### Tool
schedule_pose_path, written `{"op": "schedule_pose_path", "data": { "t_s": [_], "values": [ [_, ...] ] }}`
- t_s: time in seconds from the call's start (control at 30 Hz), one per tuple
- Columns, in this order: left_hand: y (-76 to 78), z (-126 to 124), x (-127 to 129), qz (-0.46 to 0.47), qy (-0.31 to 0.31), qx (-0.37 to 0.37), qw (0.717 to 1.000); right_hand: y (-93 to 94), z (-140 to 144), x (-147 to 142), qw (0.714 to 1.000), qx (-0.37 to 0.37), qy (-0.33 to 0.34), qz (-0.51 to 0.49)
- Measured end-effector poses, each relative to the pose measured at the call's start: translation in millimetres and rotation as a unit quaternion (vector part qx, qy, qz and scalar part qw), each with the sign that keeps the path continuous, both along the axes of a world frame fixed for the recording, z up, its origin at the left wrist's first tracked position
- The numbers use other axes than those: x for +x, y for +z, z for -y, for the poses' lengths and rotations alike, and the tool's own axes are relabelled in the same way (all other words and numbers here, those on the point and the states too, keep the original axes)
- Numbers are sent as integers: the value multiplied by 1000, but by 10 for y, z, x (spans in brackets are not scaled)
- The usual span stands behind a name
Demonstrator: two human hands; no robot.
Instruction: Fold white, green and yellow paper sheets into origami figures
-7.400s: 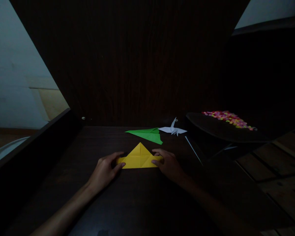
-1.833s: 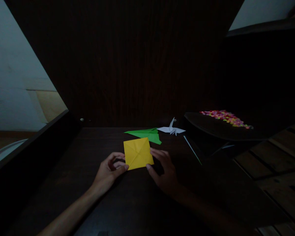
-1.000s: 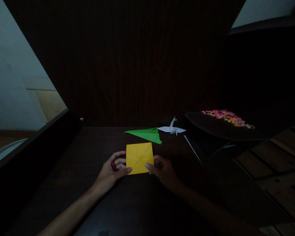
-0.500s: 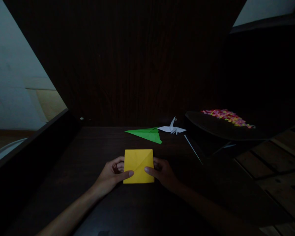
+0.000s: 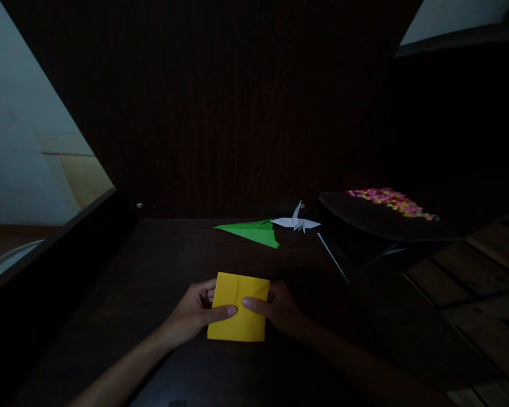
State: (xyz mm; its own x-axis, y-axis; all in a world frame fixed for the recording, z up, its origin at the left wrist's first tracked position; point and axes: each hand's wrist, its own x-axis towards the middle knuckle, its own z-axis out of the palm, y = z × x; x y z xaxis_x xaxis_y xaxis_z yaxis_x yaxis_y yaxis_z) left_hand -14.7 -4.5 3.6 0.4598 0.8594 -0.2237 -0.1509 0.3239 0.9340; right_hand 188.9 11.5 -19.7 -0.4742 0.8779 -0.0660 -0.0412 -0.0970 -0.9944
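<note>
Two hands grip yellow paper low over near edge of dark table — left hand and right hand pinch opposite sides, thumbs on top. Paper likely light, thin, easily creased — best held at edges. Farther back: green paper, white crane.

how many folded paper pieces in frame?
3. Yellow square held between left hand and right hand; green piece farther back on the table; white crane just right of it. Dark areas may hide more.
</note>
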Motion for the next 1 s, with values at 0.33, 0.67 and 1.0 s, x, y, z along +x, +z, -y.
{"op": "schedule_pose_path", "data": {
  "t_s": [0.33, 0.67, 1.0],
  "values": [
    [12, 10, -13, -3, -12, 5, 1000, -36, 9, 1, 999, -40, -20, -3],
    [-33, 5, -25, 0, -11, 4, 1000, -79, -75, 55, 994, 7, -110, 22],
    [-59, -8, -25, 19, -13, -4, 1000, -41, -67, 35, 994, -18, -103, -24]
  ]
}}
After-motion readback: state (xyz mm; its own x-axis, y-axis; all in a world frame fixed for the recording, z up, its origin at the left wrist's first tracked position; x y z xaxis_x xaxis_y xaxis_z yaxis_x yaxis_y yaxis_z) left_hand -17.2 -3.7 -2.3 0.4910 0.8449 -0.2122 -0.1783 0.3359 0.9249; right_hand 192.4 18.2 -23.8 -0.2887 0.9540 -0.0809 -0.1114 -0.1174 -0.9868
